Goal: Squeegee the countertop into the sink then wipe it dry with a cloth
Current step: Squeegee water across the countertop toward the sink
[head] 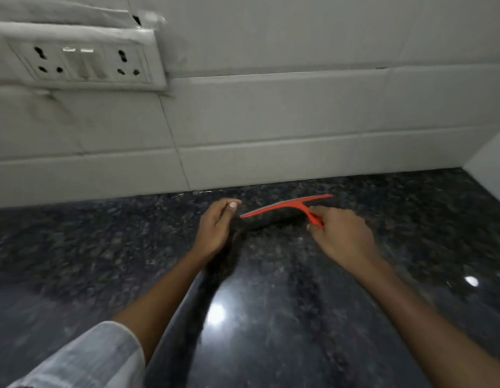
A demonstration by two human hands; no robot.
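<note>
Head view, looking down at dark speckled granite tabletop [355, 317], polished, glossy, two bright light reflections on it. Surface meets a white tiled wall [271, 121] with long horizontal tiles and thin grout lines; a second white wall face [492, 163] cuts in at far right.

Squeegee [288, 207]: orange-red plastic, T-shaped, long straight blade bar with a thin grey strip along its top edge, short handle branching off near the right end. It sits low over the tabletop close to the back wall, blade tilted, left end lower. Can't tell if the blade edge actually touches the stone; a dark blurred shadow lies right under it.

My right hand [342, 236] has the handle, fingers [317, 212] clamped on it, thumb and forefinger pinching the orange stem. My left hand [216, 226] is just beside the blade's left tip, fingers curled together, empty, thumbnail up; contact with the blade not clear. Left forearm bare, pale grey-white woven sleeve [83, 362] bunched at lower left.

Upper left on the wall: white plastic switch-and-socket plate [83, 63], two round-pin sockets flanking rocker switches, wrapped in crinkled clear film.

Frame is motion-blurred; fine texture is soft.
</note>
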